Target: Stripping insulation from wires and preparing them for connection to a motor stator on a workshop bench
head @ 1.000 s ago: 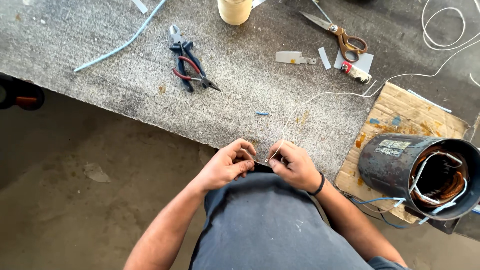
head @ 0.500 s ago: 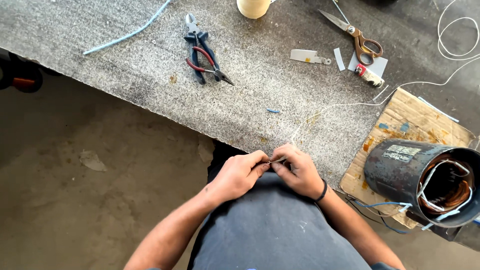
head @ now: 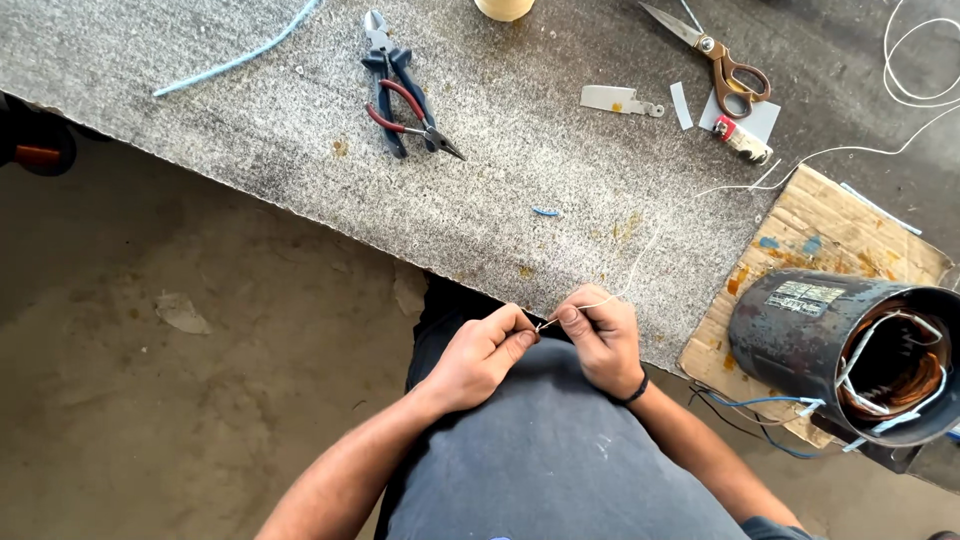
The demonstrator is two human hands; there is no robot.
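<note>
My left hand (head: 480,352) and right hand (head: 603,335) fingers pinch thin white wire (head: 628,280) end; I'd keep it taut at table (head: 300,150) edge.

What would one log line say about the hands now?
left hand: pinching white wire | right hand: pinching same wire end | pliers: on bench
</note>
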